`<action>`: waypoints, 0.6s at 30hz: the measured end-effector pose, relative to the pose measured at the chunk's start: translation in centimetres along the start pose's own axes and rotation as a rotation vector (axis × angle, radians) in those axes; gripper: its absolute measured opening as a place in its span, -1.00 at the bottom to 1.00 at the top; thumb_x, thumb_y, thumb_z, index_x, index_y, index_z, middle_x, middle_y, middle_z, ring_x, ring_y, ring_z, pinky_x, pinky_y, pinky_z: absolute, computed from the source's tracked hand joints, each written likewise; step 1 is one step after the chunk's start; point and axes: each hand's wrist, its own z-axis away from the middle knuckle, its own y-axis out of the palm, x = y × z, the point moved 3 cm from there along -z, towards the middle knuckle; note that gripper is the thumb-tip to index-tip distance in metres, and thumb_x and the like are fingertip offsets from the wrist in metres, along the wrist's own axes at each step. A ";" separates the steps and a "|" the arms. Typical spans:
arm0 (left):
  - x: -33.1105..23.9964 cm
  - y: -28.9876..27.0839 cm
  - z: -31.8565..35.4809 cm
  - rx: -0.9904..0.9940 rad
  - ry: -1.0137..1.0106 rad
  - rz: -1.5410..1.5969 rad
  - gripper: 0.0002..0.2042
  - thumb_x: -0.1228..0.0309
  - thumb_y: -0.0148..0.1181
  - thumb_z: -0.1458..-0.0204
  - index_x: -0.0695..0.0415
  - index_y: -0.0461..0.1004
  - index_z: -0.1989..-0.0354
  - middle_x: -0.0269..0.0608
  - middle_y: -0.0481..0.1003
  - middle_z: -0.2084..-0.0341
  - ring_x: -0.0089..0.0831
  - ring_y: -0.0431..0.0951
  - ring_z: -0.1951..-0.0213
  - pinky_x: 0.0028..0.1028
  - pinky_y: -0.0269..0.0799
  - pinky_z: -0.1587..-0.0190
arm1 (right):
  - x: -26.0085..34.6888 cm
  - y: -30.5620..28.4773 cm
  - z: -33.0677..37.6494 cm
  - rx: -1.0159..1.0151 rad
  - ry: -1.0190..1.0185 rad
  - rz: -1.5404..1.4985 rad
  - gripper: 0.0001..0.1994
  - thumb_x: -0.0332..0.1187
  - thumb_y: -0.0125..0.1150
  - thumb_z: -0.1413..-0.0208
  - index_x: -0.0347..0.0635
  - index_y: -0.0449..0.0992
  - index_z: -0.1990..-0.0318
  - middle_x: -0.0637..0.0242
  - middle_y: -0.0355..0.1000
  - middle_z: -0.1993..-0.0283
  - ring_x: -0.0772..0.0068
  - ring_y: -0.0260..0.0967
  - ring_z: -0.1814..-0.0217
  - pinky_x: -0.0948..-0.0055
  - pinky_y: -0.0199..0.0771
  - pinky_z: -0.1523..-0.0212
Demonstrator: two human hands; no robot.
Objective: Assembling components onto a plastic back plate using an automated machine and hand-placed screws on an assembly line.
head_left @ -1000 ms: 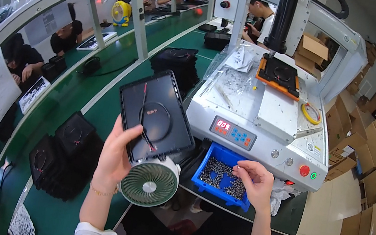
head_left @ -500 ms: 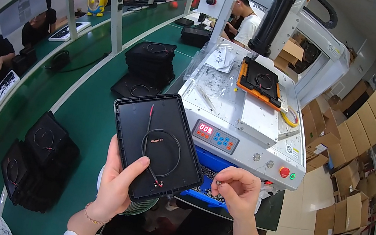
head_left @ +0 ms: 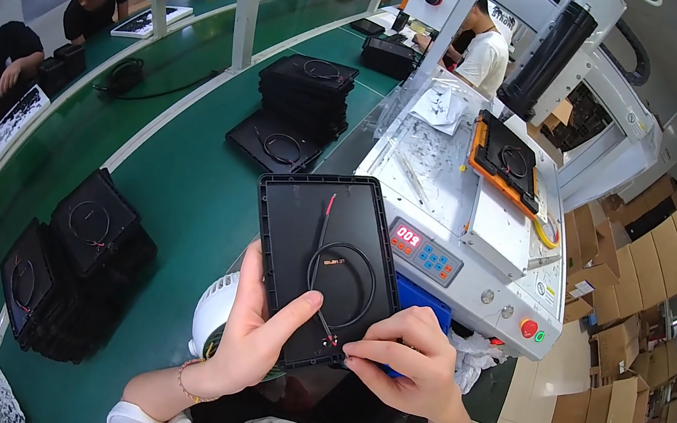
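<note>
Low in the middle of the frame, the left hand (head_left: 248, 336) grips a flat black plastic panel (head_left: 321, 258), rectangular with rounded corners and a raised rim. Its thumb lies across the panel's lower face and its fingers are curled behind. A thin black cable (head_left: 343, 274) loops on the matte surface, ending in a red tip towards the top. The right hand (head_left: 409, 364) is closed in a pinch at the panel's lower right edge; what it pinches is too small to tell. A round white fan (head_left: 213, 316) peeks out beneath the left hand. Behind the panel shows a corner of a blue bin (head_left: 422, 302). A second ago the panel sat higher, and the right hand was in the bin.
</note>
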 end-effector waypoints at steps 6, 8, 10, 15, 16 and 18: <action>0.1 -0.4 -0.4 0.016 0.017 -0.015 -0.43 0.65 0.05 -0.17 0.22 -0.03 -0.32 -0.14 0.33 -0.09 -0.48 0.38 -0.10 -0.45 0.33 -0.14 | 0.2 -0.3 -0.4 0.013 -0.119 0.139 -0.73 -0.39 0.52 0.22 -0.04 0.64 0.28 0.52 0.44 0.34 0.50 0.37 0.34 0.46 0.23 0.23; 0.1 -0.4 -0.4 0.016 0.033 -0.035 -0.44 0.65 0.05 -0.17 0.22 -0.02 -0.30 -0.14 0.34 -0.08 -0.48 0.38 -0.10 -0.45 0.33 -0.14 | 0.4 -0.4 -0.3 0.000 -0.163 0.187 -0.74 -0.34 0.53 0.24 -0.04 0.66 0.30 0.54 0.44 0.35 0.52 0.37 0.35 0.45 0.24 0.22; 0.0 -0.2 -0.3 0.025 0.053 -0.025 -0.47 0.65 0.05 -0.18 0.22 0.00 -0.29 -0.14 0.35 -0.08 -0.48 0.38 -0.09 -0.45 0.33 -0.13 | 0.5 -0.2 -0.1 -0.005 -0.203 0.213 -0.73 -0.31 0.54 0.28 -0.04 0.67 0.32 0.55 0.45 0.37 0.53 0.35 0.39 0.46 0.21 0.25; 0.4 0.0 -0.3 0.052 0.050 -0.042 -0.49 0.65 0.05 -0.18 0.23 0.01 -0.27 -0.14 0.35 -0.07 -0.50 0.38 -0.08 -0.46 0.32 -0.14 | 0.2 -0.4 0.3 -0.028 -0.346 0.334 -0.71 -0.25 0.56 0.31 -0.02 0.69 0.33 0.58 0.46 0.40 0.57 0.32 0.44 0.48 0.18 0.32; 0.5 0.1 -0.4 0.062 0.058 -0.051 -0.49 0.65 0.05 -0.18 0.23 0.01 -0.26 -0.14 0.35 -0.07 -0.51 0.38 -0.08 -0.47 0.32 -0.14 | 0.0 -0.5 0.4 -0.032 -0.368 0.335 -0.72 -0.25 0.56 0.31 -0.02 0.69 0.34 0.59 0.46 0.41 0.58 0.32 0.45 0.49 0.18 0.32; 0.6 -0.3 -0.3 0.064 0.061 -0.047 -0.50 0.65 0.05 -0.18 0.23 0.02 -0.26 -0.15 0.35 -0.06 -0.51 0.38 -0.08 -0.47 0.32 -0.14 | -0.2 0.1 0.4 -0.022 -0.378 0.290 -0.72 -0.25 0.56 0.31 -0.02 0.69 0.35 0.59 0.46 0.41 0.58 0.32 0.45 0.49 0.18 0.33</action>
